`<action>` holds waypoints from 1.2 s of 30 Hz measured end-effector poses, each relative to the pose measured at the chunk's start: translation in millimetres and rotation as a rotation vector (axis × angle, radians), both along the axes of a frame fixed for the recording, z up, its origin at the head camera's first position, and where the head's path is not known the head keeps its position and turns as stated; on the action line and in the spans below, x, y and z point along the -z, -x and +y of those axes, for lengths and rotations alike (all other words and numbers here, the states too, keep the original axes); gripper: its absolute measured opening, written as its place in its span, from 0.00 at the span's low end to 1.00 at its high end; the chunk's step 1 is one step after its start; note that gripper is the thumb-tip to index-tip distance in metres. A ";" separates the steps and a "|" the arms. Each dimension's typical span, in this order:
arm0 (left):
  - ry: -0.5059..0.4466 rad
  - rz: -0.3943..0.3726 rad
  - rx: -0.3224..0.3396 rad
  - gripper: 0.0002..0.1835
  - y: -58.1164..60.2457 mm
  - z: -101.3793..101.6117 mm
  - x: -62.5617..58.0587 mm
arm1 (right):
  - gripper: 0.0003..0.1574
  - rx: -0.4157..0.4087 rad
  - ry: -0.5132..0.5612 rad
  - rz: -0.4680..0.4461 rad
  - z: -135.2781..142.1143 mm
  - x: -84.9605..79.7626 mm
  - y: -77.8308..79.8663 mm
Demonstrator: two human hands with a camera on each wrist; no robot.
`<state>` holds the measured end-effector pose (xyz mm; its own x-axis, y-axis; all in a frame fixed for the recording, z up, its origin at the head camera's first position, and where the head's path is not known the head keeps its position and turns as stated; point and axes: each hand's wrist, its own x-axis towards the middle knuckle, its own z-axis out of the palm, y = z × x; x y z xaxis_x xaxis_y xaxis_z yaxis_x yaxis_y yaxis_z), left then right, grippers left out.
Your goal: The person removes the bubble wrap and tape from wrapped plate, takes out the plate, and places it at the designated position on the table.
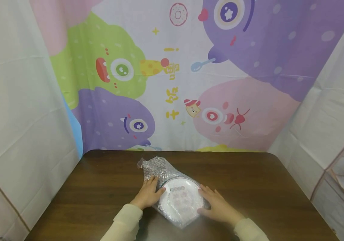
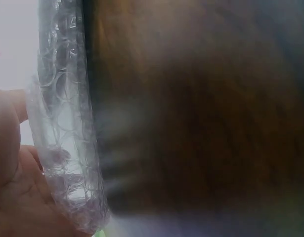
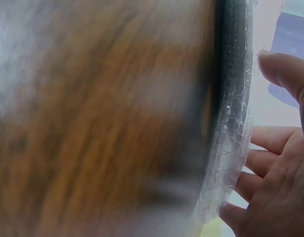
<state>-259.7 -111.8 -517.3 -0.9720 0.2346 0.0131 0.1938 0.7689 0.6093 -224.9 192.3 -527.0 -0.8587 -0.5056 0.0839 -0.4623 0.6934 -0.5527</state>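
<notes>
A round, flat white thing (image 1: pixel 181 201) with a thin dark rim and faint coloured print lies on the table in front of me. Its exact kind cannot be told. Bubble wrap (image 1: pixel 161 167) surrounds it and stretches into a crumpled tail at the far left. My left hand (image 1: pixel 148 194) rests on the left edge, thumb at the rim. At the right edge, my right hand (image 1: pixel 218 205) touches the rim with fingers extended. Both wrist views show the wrapped edge (image 2: pixel 67 113) beside the fingers; the right palm (image 3: pixel 278 187) faces it.
The dark brown wooden table (image 1: pixel 99 197) has rounded far corners. Behind it hangs a curtain (image 1: pixel 172 134) printed with cartoon monsters. Pale cloth panels (image 1: pixel 21 100) stand at the left and right sides.
</notes>
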 end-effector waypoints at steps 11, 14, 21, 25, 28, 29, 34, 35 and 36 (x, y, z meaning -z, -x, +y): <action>0.017 0.048 0.006 0.33 -3.0 -0.6 0.4 | 0.49 0.002 -0.005 0.001 0.7 2.0 0.9; 0.037 0.076 0.007 0.35 -7.5 -0.4 -1.6 | 0.49 0.003 -0.005 0.000 0.8 1.6 1.1; 0.060 0.067 0.008 0.42 -25.0 3.6 -5.1 | 0.50 0.004 -0.006 -0.006 0.4 0.2 0.7; 0.037 0.055 0.009 0.41 -34.5 5.8 -6.1 | 0.50 0.005 -0.010 -0.006 -0.2 -0.8 -0.1; 0.023 0.047 0.002 0.40 -40.4 6.0 -6.7 | 0.50 0.006 -0.010 -0.007 -0.7 -1.2 -0.7; 0.018 0.042 -0.001 0.40 -42.1 5.9 -6.9 | 0.50 0.006 -0.010 -0.006 -0.8 -1.3 -0.9; 0.003 0.033 -0.017 0.44 -46.2 7.0 -5.8 | 0.50 0.007 -0.020 0.002 -1.5 -1.2 -1.0; -0.001 0.032 -0.020 0.45 -46.3 7.6 -5.6 | 0.50 0.008 -0.022 0.004 -1.7 -1.4 -1.1; -0.003 0.036 -0.023 0.45 -46.4 8.3 -5.0 | 0.50 0.009 -0.024 0.005 -1.8 -1.5 -1.2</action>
